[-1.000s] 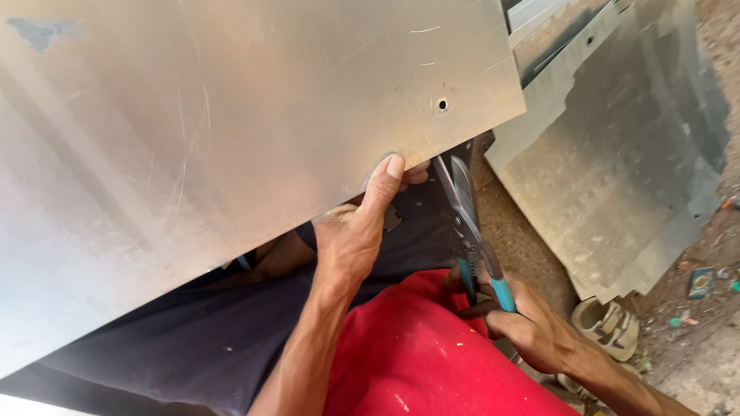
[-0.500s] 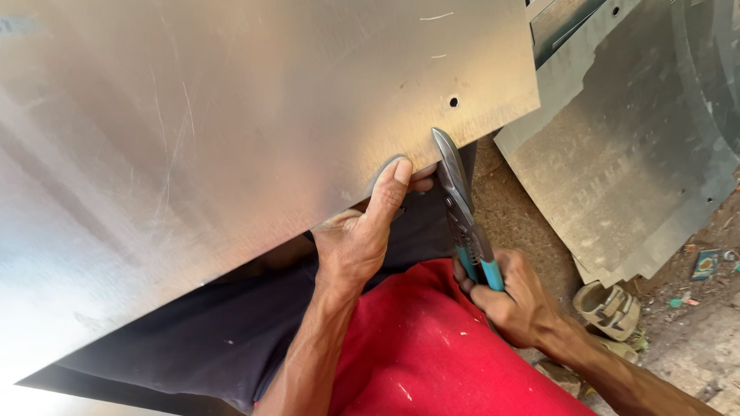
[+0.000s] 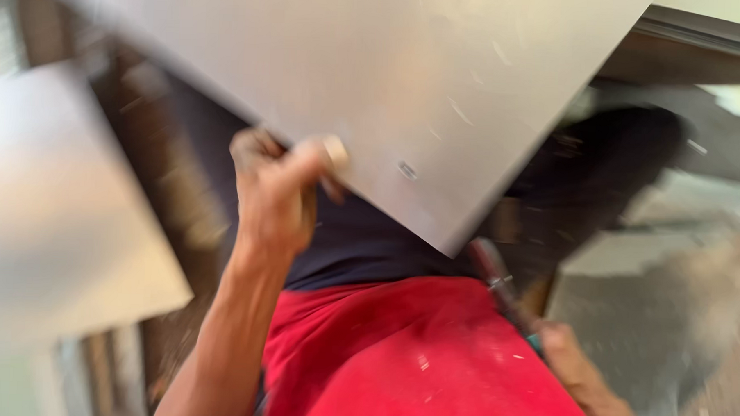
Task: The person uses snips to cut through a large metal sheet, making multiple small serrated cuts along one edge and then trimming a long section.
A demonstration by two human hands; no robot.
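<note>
Nearest to us lay the red cloth (image 3: 414,365) over our lap, speckled with pale flecks, with dark cloth (image 3: 360,249) above it. Our right hand (image 3: 565,362) sat low at the right edge of the red cloth, its fingers curled shut round the handles of the snips (image 3: 498,286); a bit of teal grip showed just above the knuckles. The snips ran up and to the left from those fingers, their tip just under the near corner of the sheet (image 3: 374,77). Blur hid whether the blades touched the metal or stood open.

Our left hand (image 3: 276,188) was raised higher, left of the snips. Its fingers were closed on the lower edge of the sheet, thumb (image 3: 327,153) pressed on the upper face, the rest tucked beneath. A small hole (image 3: 406,170) in the sheet sat just right of the thumb.

The sheet, plain grey metal, spread up and away from both hands, filling the top of the view, tilted so its corner pointed down toward the snips.

Beyond, left of the left hand, lay another pale sheet (image 3: 58,213). Right of the right hand, more bent grey metal (image 3: 628,324) rested on the ground, all badly smeared.
</note>
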